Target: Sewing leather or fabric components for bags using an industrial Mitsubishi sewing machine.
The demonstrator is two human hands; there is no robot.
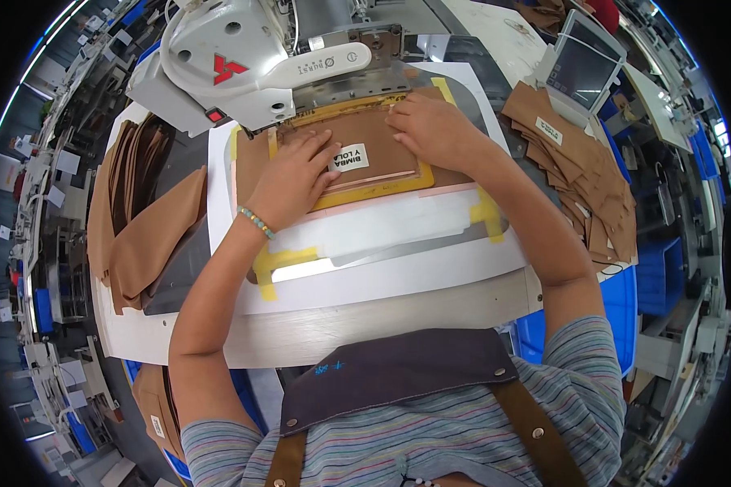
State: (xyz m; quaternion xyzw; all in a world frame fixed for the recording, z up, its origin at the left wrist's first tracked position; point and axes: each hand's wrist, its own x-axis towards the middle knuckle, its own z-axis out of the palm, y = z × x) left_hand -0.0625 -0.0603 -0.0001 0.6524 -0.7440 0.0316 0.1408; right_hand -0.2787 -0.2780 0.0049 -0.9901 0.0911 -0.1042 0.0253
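Observation:
A brown panel [369,130] with a white printed label [350,157] lies within a yellow template frame [369,191] under the sewing machine's head. My left hand [299,174] rests on the panel's left side beside the label, fingers spread and slightly bent. My right hand [430,132] rests at the panel's upper right near the frame, fingers apart and bent at the tips, which touch the work. A white sheet [382,219] with yellow tape corners lies below the frame.
The white machine head [219,40] overhangs the back left. Brown pieces are stacked at left [154,243] and right [593,203]. A control screen [581,65] stands at the back right, blue bins [621,316] below the table's right edge, and rows of workstations line both sides.

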